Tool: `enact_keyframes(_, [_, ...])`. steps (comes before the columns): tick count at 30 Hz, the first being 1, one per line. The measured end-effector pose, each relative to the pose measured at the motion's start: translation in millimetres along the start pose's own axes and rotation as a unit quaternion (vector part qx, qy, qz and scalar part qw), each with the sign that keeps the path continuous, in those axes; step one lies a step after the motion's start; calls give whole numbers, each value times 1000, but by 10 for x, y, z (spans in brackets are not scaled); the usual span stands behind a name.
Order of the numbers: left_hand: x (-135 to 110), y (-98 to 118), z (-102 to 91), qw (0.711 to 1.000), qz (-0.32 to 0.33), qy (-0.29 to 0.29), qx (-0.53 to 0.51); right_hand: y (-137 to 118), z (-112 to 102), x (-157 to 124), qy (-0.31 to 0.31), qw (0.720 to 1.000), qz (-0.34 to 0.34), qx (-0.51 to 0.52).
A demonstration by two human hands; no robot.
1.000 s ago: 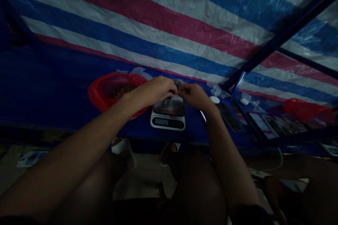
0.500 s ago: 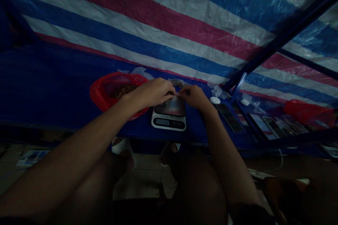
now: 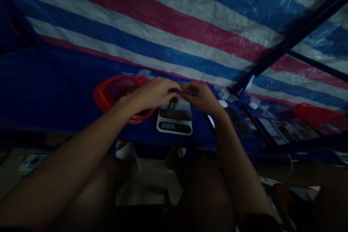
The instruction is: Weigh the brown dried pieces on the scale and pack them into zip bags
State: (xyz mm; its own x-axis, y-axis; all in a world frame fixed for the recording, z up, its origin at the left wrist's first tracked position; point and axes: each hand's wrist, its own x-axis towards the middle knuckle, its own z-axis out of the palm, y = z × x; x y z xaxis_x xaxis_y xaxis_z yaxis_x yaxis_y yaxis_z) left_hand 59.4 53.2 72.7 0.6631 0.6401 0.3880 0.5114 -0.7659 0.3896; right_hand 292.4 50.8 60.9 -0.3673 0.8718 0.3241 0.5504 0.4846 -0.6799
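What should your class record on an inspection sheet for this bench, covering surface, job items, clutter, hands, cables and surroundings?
Surface: blue tarp covering the bench.
Job's things: digital scale under the hands; red bag of brown bits beside it.
Clutter: phone, small white disc, clear plastic bags.
Hands: left hand and right hand meet above the scale; anything held is too dark to tell.
Cables: thin white cable, lower right.
Surroundings: striped tarp on blue metal frame.

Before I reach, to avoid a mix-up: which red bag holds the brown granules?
The open red plastic bag by your left hand, brown granules inside; the other red bag, far right, shows none.
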Motion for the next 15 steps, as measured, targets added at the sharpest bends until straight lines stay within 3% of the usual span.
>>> enact_keyframes(6, [-80, -61, -72, 998, -44, 35, 1, -140, 36, 1, -16, 999, -6, -36])
enact_keyframes(10, [-225, -158, -191, 994, -91, -14, 56, -165, 56, -4, -27, 999, -13, -40])
enact_keyframes(15, [-557, -487, -271, 972, -172, -106, 116, -162, 50, -11, -26, 998, -16, -47])
